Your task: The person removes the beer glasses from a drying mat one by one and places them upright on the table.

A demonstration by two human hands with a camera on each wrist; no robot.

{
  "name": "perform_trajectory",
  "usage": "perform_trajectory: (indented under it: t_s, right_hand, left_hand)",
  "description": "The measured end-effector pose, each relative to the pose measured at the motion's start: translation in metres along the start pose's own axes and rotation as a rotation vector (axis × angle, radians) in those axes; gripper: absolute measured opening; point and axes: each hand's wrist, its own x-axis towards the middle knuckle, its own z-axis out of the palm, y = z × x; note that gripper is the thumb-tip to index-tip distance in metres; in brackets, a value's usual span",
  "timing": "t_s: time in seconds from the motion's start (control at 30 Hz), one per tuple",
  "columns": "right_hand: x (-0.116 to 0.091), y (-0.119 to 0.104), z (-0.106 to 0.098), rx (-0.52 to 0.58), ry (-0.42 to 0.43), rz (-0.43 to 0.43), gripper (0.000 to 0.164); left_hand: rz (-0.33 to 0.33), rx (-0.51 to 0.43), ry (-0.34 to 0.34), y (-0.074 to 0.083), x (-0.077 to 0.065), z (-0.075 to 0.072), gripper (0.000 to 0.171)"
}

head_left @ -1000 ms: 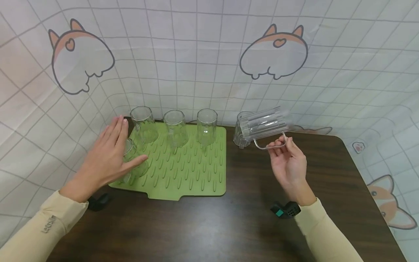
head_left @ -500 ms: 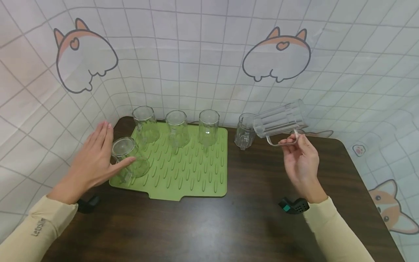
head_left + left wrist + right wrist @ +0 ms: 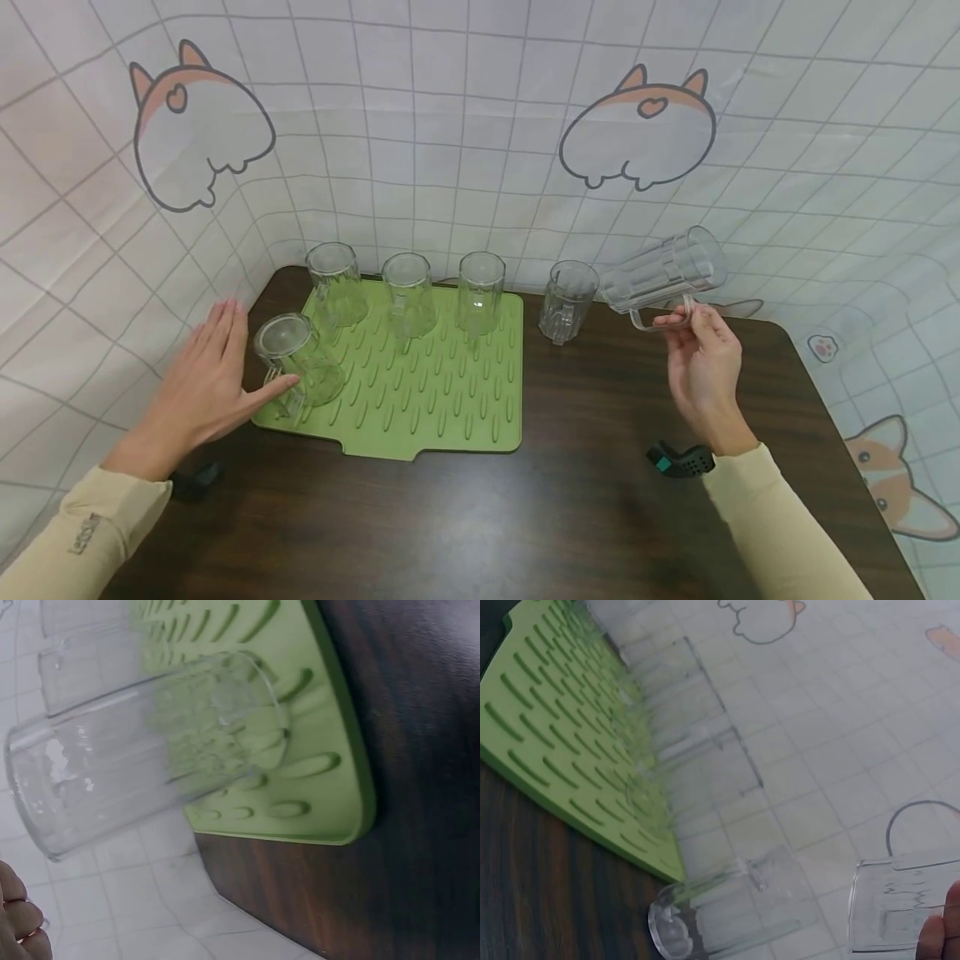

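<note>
My right hand (image 3: 703,367) pinches the handle of a clear glass mug (image 3: 660,268), which is tipped over sideways in the air above the back of the table. Just left of it another clear mug (image 3: 568,296) stands upright on the wood. At the left, my left hand (image 3: 197,383) is spread with straight fingers beside a mug (image 3: 288,337) turned base up on the green mat (image 3: 427,417). That mug fills much of the left wrist view, apart from the curled-looking fingertips (image 3: 22,919) at the corner.
Along the mat's back edge stand three more clear mugs, a left one (image 3: 337,283), a middle one (image 3: 410,292) and a right one (image 3: 482,292). A white gridded cloth (image 3: 480,125) hangs close behind the dark wooden table (image 3: 480,525).
My left hand has drawn back left, off the front mug, which now shows fully. My right hand has carried its mug rightward, away from the mug standing on the wood.
</note>
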Motion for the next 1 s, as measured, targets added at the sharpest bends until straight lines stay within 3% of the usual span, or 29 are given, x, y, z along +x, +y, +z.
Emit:
perform_trajectory:
  t_s: [0.4, 0.63, 0.8, 1.0]
  right_hand:
    - [0.012, 0.011, -0.013, -0.209, 0.028, -0.025, 0.022]
    - [0.016, 0.021, -0.021, -0.36, 0.009, -0.051, 0.021]
    - [0.019, 0.029, -0.027, -0.406, 0.006, -0.062, 0.021]
    - [0.024, 0.035, -0.038, -0.526, -0.008, -0.056, 0.021]
  left_hand:
    - [-0.008, -0.02, 0.004, -0.007, -0.013, 0.022, 0.12]
    - [-0.043, -0.05, -0.045, -0.007, -0.017, 0.034, 0.12]
    - [-0.037, -0.041, -0.064, -0.007, -0.02, 0.045, 0.121]
    - [-0.032, -0.099, -0.051, -0.007, -0.022, 0.058, 0.119]
